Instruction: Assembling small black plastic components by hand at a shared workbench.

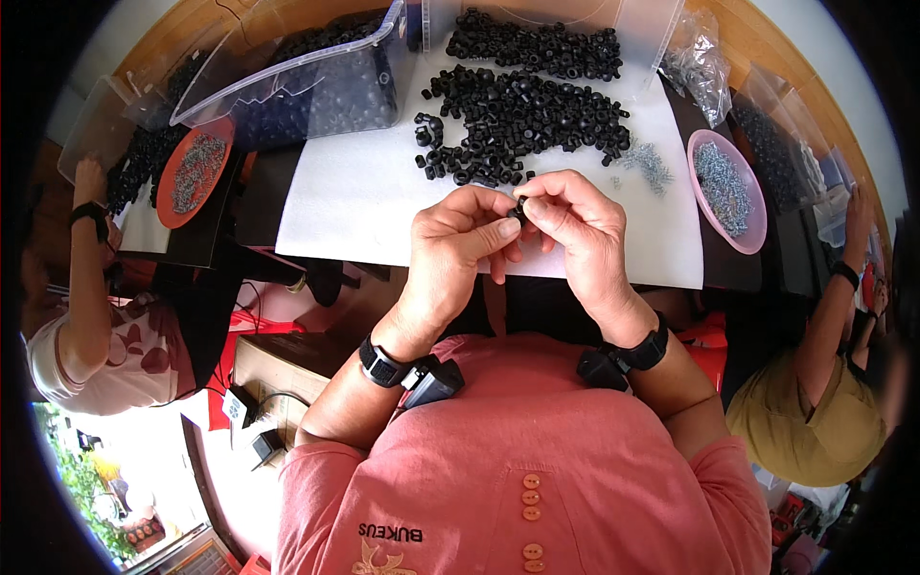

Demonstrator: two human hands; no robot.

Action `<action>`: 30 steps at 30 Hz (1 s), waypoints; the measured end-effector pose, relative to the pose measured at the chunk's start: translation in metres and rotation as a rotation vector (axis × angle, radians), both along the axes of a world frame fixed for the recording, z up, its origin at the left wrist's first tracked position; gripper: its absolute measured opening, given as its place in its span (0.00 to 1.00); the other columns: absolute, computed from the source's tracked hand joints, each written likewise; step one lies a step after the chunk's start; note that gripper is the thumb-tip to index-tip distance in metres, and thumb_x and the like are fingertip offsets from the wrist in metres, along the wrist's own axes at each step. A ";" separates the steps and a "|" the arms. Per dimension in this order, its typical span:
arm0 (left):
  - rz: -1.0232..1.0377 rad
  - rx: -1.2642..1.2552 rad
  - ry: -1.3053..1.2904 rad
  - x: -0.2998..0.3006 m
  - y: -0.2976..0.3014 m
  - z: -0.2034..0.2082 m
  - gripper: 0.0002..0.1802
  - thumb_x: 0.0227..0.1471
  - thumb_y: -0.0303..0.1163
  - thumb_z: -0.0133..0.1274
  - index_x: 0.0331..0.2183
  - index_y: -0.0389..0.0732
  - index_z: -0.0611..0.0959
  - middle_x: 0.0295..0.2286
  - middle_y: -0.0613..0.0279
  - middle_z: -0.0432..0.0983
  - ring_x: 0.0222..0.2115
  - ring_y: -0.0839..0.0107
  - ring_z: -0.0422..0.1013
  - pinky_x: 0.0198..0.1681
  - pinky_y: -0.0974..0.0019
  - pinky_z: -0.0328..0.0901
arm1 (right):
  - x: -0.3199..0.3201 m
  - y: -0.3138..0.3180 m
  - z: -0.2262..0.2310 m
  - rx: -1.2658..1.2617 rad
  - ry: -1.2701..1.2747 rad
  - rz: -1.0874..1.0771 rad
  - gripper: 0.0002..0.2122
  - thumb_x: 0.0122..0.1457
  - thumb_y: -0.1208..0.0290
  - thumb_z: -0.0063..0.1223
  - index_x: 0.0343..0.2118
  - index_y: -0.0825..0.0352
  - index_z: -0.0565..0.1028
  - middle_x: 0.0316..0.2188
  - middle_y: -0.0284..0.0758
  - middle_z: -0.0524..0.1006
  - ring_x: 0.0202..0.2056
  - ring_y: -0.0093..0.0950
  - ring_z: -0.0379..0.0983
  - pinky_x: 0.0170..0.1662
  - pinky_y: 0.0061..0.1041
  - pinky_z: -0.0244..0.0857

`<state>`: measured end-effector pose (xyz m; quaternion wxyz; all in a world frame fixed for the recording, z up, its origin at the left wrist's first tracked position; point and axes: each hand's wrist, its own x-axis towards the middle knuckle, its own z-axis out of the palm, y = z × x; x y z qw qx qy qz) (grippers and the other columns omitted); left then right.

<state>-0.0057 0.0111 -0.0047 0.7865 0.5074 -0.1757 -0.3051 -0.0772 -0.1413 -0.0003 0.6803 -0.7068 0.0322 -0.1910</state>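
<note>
Over the near part of a white sheet (355, 196), both my hands come together on a small black plastic piece (518, 209). My left hand (448, 247) pinches it between thumb and forefinger, its other fingers curled below. My right hand (586, 233) grips the same piece from the other side with thumb and fingertips. The fingers cover much of the piece, so its full shape is hidden. Just beyond my fingertips spreads a heap of loose black plastic parts (537, 110). To its right lies a small scatter of silvery screws (650, 165).
A clear bin (355, 115) full of black parts stands back left; another clear bin (644, 43) is behind the heap. A pink bowl (746, 241) of screws sits right, an orange dish (175, 217) left. Co-workers' hands (89, 180) reach in at both sides.
</note>
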 end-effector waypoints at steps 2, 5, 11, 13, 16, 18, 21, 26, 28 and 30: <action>0.008 -0.005 -0.006 -0.001 0.000 -0.001 0.06 0.56 0.21 0.55 0.37 0.33 0.78 0.26 0.60 0.77 0.22 0.77 0.73 0.19 0.77 0.66 | -0.002 0.002 0.002 -0.033 -0.020 -0.011 0.05 0.62 0.75 0.53 0.38 0.68 0.77 0.29 0.28 0.76 0.28 0.15 0.70 0.29 0.15 0.63; 0.014 -0.004 -0.032 -0.002 -0.001 -0.003 0.06 0.55 0.21 0.55 0.37 0.33 0.79 0.26 0.61 0.77 0.22 0.77 0.73 0.19 0.77 0.66 | -0.001 0.003 0.001 -0.253 -0.159 -0.073 0.04 0.62 0.76 0.52 0.38 0.68 0.76 0.27 0.30 0.76 0.27 0.18 0.71 0.30 0.17 0.65; 0.015 0.024 -0.058 -0.003 -0.002 -0.002 0.05 0.55 0.21 0.55 0.37 0.33 0.79 0.25 0.62 0.77 0.21 0.79 0.73 0.18 0.78 0.65 | -0.002 0.001 -0.001 -0.465 -0.266 -0.131 0.04 0.61 0.78 0.53 0.37 0.71 0.75 0.29 0.35 0.76 0.29 0.23 0.74 0.34 0.20 0.68; 0.012 0.036 -0.054 -0.002 -0.002 -0.002 0.05 0.55 0.21 0.55 0.37 0.33 0.79 0.24 0.62 0.77 0.21 0.78 0.73 0.18 0.78 0.65 | -0.001 -0.002 -0.002 -0.422 -0.251 -0.121 0.04 0.60 0.78 0.53 0.37 0.71 0.75 0.28 0.34 0.76 0.29 0.22 0.73 0.34 0.20 0.68; 0.004 0.054 -0.056 -0.001 -0.001 -0.001 0.06 0.55 0.21 0.55 0.37 0.33 0.79 0.24 0.62 0.77 0.21 0.78 0.73 0.18 0.78 0.65 | -0.002 0.002 0.003 -0.229 -0.088 -0.098 0.03 0.60 0.78 0.53 0.36 0.71 0.75 0.26 0.34 0.76 0.29 0.21 0.73 0.33 0.20 0.67; 0.008 0.050 -0.046 -0.001 -0.003 0.000 0.06 0.55 0.21 0.55 0.37 0.32 0.79 0.24 0.61 0.77 0.20 0.78 0.73 0.18 0.77 0.65 | -0.002 0.003 0.004 -0.213 -0.072 -0.104 0.03 0.61 0.78 0.53 0.35 0.71 0.75 0.26 0.33 0.76 0.28 0.20 0.72 0.33 0.20 0.67; 0.007 0.048 -0.038 0.000 -0.002 -0.001 0.06 0.55 0.21 0.55 0.37 0.32 0.79 0.24 0.61 0.77 0.20 0.78 0.73 0.18 0.77 0.65 | -0.001 0.005 0.004 -0.233 -0.065 -0.116 0.03 0.61 0.78 0.53 0.35 0.71 0.74 0.25 0.34 0.76 0.28 0.20 0.72 0.32 0.20 0.66; 0.013 0.058 -0.063 -0.002 -0.002 -0.001 0.05 0.55 0.21 0.55 0.37 0.33 0.79 0.23 0.61 0.77 0.20 0.78 0.72 0.18 0.78 0.65 | 0.000 0.007 0.001 -0.361 -0.171 -0.138 0.02 0.61 0.78 0.52 0.34 0.70 0.74 0.25 0.34 0.76 0.26 0.21 0.71 0.30 0.20 0.66; 0.043 0.043 -0.035 -0.003 -0.003 0.000 0.05 0.55 0.21 0.55 0.36 0.33 0.79 0.23 0.62 0.77 0.20 0.79 0.72 0.18 0.78 0.64 | 0.002 0.007 0.002 -0.511 -0.289 -0.162 0.02 0.61 0.79 0.52 0.34 0.70 0.74 0.25 0.34 0.76 0.26 0.22 0.71 0.29 0.20 0.66; 0.036 0.045 -0.040 -0.003 -0.003 -0.001 0.05 0.55 0.21 0.55 0.36 0.33 0.79 0.23 0.62 0.77 0.20 0.79 0.72 0.18 0.79 0.63 | 0.002 0.006 -0.002 -0.431 -0.244 -0.143 0.02 0.61 0.78 0.52 0.35 0.70 0.74 0.26 0.34 0.76 0.26 0.22 0.71 0.29 0.21 0.66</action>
